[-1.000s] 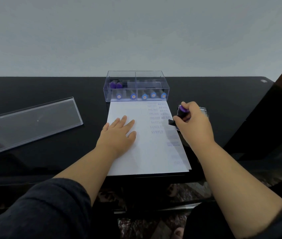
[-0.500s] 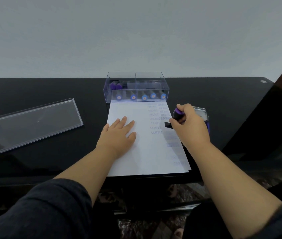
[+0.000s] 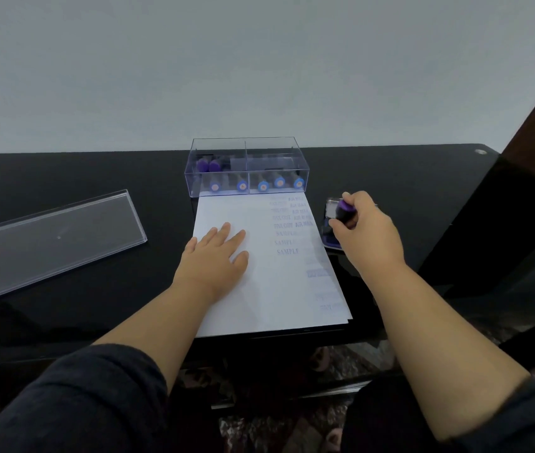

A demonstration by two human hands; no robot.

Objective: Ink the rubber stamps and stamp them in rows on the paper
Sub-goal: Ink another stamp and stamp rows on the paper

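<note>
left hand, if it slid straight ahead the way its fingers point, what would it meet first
Likely the clear stamp box at the far edge of the paper; the left hand lies flat, fingers aimed up and slightly right. Only bare paper lies between.

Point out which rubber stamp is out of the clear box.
The purple-handled stamp gripped by the right hand over the ink pad; the others lie inside the clear box.

There is one view only, from a wide-angle camera worn on the person's head, looking forward and down across the black table (image 3: 63, 322) toward the pale wall at 12 o'clock. It sits close: both forearms reach in from 6 o'clock and fill the lower frame. The paper (image 3: 272, 289) lies dead centre, the clear box (image 3: 246, 191) just beyond it, a clear lid (image 3: 47, 243) off at 9 o'clock. Straight lines bow near the edges.
</note>
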